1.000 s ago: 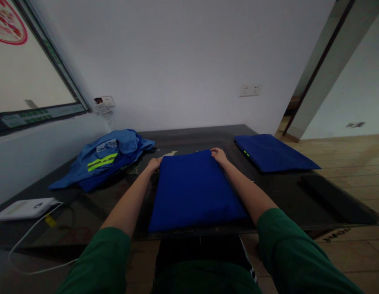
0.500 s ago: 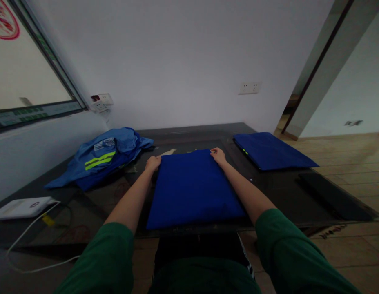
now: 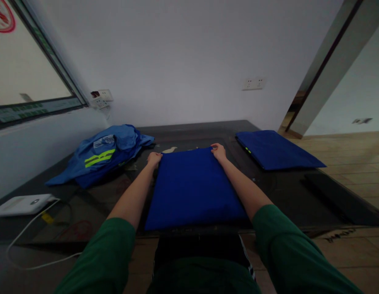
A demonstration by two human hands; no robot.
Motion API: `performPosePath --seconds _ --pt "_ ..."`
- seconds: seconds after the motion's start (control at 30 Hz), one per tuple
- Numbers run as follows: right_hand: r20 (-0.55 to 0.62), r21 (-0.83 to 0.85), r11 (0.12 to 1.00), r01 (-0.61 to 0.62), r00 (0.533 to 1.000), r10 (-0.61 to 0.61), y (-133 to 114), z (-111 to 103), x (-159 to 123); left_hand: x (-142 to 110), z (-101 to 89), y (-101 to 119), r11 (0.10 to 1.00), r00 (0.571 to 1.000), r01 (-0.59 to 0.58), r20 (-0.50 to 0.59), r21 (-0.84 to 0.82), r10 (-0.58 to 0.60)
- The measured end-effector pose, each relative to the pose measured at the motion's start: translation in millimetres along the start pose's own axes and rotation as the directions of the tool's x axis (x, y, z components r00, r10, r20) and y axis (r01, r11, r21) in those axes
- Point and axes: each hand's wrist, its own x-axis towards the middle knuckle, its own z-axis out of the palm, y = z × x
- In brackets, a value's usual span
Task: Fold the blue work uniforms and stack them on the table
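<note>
In the head view, my left grip [image 3: 154, 159] pinches the far left corner of the folded blue cloth [image 3: 192, 188] and my right grip [image 3: 219, 152] its far right corner, while it lies on the desk [image 3: 289, 192] in front of me. I'd judge it light, soft and hardly fragile, apt to sag mid-span, so those two corners seem the best hold.

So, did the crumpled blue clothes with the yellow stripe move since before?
No. The crumpled clothes lie in the same spot below the left wall sockets; only the whole view shifted slightly.
</note>
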Motion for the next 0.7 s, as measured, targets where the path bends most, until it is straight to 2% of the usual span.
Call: performPosePath --seconds 0.23,0.53,0.7 --pt "-0.045 -0.019 0.998 0.055 0.997 -0.056 -1.9 -1.4 -3.6 -1.7 -1.4 2.3 0.998 0.997 -0.012 -0.072 0.054 0.016" --pt "-0.056 -0.093 0.987 0.132 0.989 -0.138 3.0 4.4 -15.1 -32.4 9.1 6.3 0.967 0.981 -0.091 -0.146 0.24 0.129" --pt "-0.08 -0.136 0.959 0.25 0.962 -0.262 -8.8 1.6 -23.2 -44.5 9.9 10.5 0.952 0.969 -0.111 -0.182 0.284 0.167"
